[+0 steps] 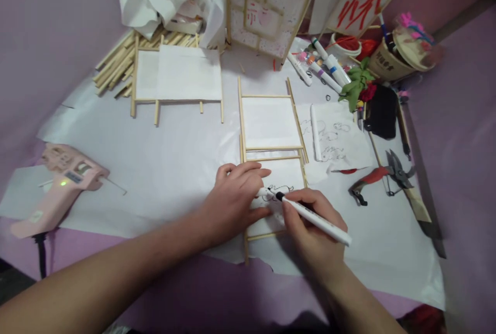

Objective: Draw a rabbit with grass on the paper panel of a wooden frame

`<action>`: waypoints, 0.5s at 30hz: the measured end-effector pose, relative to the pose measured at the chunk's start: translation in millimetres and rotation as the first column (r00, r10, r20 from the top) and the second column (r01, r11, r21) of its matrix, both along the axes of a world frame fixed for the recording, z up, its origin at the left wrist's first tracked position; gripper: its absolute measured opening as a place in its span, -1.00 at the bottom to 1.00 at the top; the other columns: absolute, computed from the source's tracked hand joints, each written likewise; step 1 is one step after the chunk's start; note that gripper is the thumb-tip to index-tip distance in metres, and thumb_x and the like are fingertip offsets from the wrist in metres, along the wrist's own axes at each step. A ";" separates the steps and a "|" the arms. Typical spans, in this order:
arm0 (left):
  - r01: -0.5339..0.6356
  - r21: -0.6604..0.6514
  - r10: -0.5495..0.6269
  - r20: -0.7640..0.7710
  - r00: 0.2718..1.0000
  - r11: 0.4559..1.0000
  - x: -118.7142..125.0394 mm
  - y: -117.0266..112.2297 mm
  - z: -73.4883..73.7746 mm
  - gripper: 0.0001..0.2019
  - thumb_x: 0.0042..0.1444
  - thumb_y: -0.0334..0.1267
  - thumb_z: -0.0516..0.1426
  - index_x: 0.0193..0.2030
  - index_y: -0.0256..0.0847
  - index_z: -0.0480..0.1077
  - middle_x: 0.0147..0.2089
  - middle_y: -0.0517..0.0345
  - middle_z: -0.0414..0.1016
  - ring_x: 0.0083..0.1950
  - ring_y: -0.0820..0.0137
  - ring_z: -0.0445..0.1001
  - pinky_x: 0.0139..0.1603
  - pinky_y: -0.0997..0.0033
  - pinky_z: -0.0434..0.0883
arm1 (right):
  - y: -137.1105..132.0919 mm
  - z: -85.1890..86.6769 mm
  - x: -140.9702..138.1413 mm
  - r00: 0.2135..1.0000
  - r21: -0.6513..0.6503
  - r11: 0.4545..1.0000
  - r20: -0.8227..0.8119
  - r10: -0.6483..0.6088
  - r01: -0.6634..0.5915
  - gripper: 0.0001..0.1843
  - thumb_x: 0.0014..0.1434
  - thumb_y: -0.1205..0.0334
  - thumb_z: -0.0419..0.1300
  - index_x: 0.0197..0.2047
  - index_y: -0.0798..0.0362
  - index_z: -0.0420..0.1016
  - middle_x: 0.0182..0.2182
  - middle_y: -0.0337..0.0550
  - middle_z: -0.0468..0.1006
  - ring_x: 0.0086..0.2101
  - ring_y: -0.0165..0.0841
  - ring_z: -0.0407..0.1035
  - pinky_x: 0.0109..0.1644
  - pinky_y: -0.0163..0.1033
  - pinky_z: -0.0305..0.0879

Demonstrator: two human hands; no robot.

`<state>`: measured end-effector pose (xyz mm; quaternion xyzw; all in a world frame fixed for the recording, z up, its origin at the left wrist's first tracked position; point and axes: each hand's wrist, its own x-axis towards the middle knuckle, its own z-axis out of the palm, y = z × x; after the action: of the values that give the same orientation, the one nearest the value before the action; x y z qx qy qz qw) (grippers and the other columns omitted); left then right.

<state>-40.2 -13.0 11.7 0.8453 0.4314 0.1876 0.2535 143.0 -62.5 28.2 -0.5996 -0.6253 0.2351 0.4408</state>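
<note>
My right hand [315, 225] grips a white marker [320, 223] with a black front end, its tip at a sheet of white paper in a wooden stick frame [265, 237]. Black outlines of an animal-like drawing [284, 188] show on this sheet. Across the sheet's left side lies my left hand [242, 194], fingers stretched out and thumb apart. A small white piece beside its fingers is too unclear to name. Just beyond, a second stick frame [267, 148] with white paper adjoins the first. The left hand covers part of the drawing.
At left lies a pink glue gun [70, 179] with a lit green light. Another papered frame [189, 75] and wooden sticks [116, 65] are behind. To the right are a sketch sheet [351, 140], pruning shears [382, 173] and several markers [325, 75]. A tall decorated lantern [284, 29] stands at the back.
</note>
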 end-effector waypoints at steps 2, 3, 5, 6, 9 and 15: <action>0.001 -0.012 -0.001 0.004 1.000 1.000 -0.7 -0.5 -1.0 -0.57 0.10 -0.17 0.38 0.04 -0.17 0.35 0.18 0.03 0.55 0.33 0.11 0.36 0.17 0.04 0.11 | -1.5 -4.2 -2.9 0.999 0.044 0.999 0.042 -0.022 0.020 -0.93 0.19 0.35 0.25 -0.31 -0.01 0.48 -0.46 -0.31 0.56 -0.49 -0.43 0.43 -0.41 -0.32 0.33; 0.003 -0.007 -0.003 0.014 1.000 1.000 -1.2 -0.7 -2.0 -0.57 0.10 -0.19 0.38 0.03 -0.17 0.34 0.18 0.04 0.55 0.34 0.12 0.36 0.18 0.04 0.11 | -2.3 -6.2 -3.6 0.999 0.060 0.998 0.049 -0.008 0.005 -0.92 0.19 0.36 0.24 -0.31 -0.01 0.46 -0.45 -0.29 0.55 -0.48 -0.42 0.43 -0.41 -0.31 0.34; 0.009 0.024 -0.010 0.047 0.999 1.000 -2.4 -1.2 -4.6 -0.60 0.08 -0.22 0.39 -0.03 -0.17 0.33 0.20 0.05 0.53 0.35 0.13 0.35 0.20 0.05 0.12 | -3.3 -10.0 -3.4 0.998 0.073 0.996 0.045 0.044 -0.047 -0.91 0.20 0.39 0.22 -0.27 -0.01 0.45 -0.43 -0.26 0.55 -0.45 -0.39 0.45 -0.39 -0.29 0.36; 0.012 0.044 -0.014 0.064 0.998 0.999 -2.9 -1.3 -5.8 -0.61 0.08 -0.23 0.40 -0.06 -0.17 0.32 0.21 0.05 0.52 0.35 0.14 0.35 0.22 0.06 0.12 | -3.5 -11.6 -2.7 0.997 0.075 0.995 0.043 0.065 -0.068 -0.90 0.20 0.40 0.21 -0.25 0.00 0.45 -0.42 -0.25 0.55 -0.43 -0.39 0.46 -0.38 -0.28 0.37; 0.016 0.081 -0.023 0.092 0.996 0.997 -3.7 -1.3 -8.4 -0.61 0.07 -0.25 0.40 -0.08 -0.18 0.30 0.22 0.04 0.52 0.34 0.14 0.36 0.28 0.07 0.12 | -2.6 -15.0 -0.5 0.994 0.078 0.991 0.044 0.102 -0.105 -0.85 0.19 0.45 0.22 -0.21 0.01 0.45 -0.39 -0.24 0.55 -0.41 -0.41 0.46 -0.35 -0.29 0.40; 0.017 0.091 -0.026 0.102 0.994 0.996 -2.7 0.1 -8.3 -0.65 0.11 -0.24 0.38 -0.13 -0.15 0.28 0.21 0.04 0.52 0.34 0.14 0.37 0.31 0.06 0.11 | -1.9 -16.9 0.8 0.990 0.056 0.989 0.015 0.139 -0.140 -0.82 0.18 0.48 0.23 -0.20 0.02 0.45 -0.39 -0.25 0.53 -0.40 -0.41 0.46 -0.35 -0.29 0.40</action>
<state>-43.0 -13.0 3.4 0.8495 0.3998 0.2477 0.2390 143.8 -64.3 11.2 -0.5428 -0.6745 0.2443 0.4368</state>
